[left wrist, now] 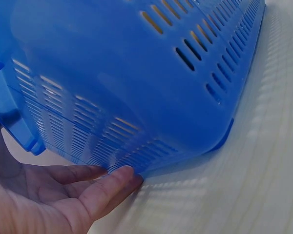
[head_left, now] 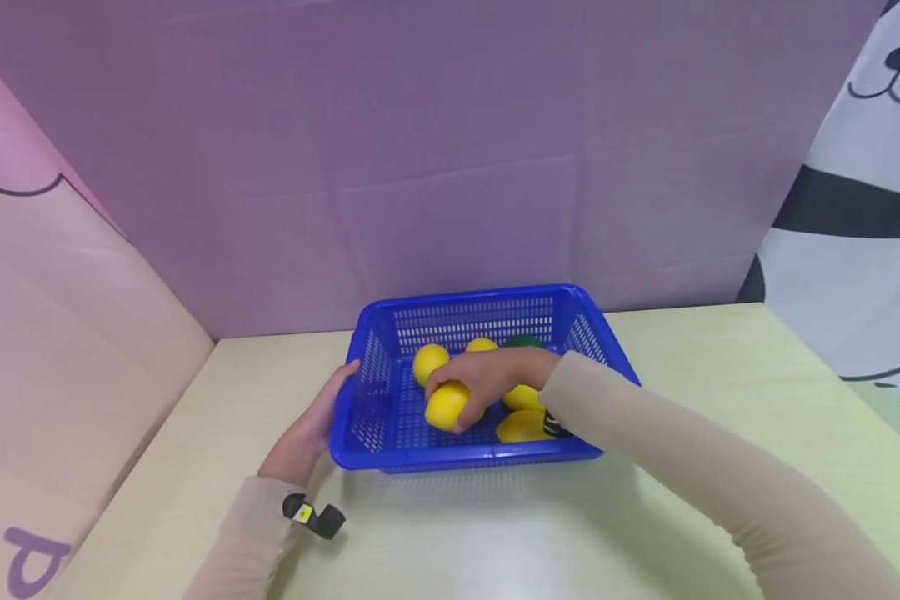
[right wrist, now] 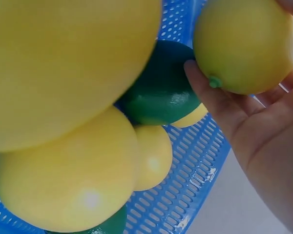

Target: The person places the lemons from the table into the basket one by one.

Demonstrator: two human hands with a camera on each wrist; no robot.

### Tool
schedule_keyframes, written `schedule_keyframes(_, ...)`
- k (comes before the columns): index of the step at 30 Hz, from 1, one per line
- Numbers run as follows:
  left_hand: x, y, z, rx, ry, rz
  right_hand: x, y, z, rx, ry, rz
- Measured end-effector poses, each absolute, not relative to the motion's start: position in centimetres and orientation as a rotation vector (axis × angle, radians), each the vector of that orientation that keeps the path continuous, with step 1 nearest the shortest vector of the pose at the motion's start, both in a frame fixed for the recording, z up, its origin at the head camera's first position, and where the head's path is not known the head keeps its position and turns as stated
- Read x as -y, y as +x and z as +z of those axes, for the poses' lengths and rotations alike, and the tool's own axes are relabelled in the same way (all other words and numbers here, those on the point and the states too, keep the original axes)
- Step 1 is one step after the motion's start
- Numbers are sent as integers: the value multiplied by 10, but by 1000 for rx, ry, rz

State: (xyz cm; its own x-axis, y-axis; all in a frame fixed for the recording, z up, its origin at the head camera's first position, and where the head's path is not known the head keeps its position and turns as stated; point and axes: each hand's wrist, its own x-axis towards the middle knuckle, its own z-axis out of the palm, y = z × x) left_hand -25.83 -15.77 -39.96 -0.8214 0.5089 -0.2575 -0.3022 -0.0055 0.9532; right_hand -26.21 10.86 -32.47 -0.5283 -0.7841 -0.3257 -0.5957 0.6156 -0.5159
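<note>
A blue plastic basket with slotted walls stands before me. My left hand holds its left side, the thumb at the rim and the fingers against the outer wall. Inside the basket, my right hand grips a yellow lemon, whose green nub shows in the right wrist view. Other yellow fruits lie around that hand: a round one behind it to the left and a longer one near the front right. A dark green fruit sits among them, partly hidden behind my right wrist in the head view.
The basket is on a pale wooden table. A purple cloth wall rises behind it, and printed panels stand at the left and right. Another green fruit shows low in the right wrist view.
</note>
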Motion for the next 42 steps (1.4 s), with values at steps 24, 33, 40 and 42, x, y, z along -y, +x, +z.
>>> schedule_keyframes(24,158,-260,-399,-1727,211,1885,-98,-261,-337,-2204,-1016,-336)
schedule_keyframes(33,159,-260,-401,-1729,238,1883,-94,-261,-338,-2187,-1006,-254)
schedule_keyframes(40,159,-260,-400,-1735,239,1871,-93,-260,-338,-2189,-967,-207)
schedule_keyframes(42,158,-259,-399,-1740,230,1870,-93,-260,-339,-2189,-957,-187)
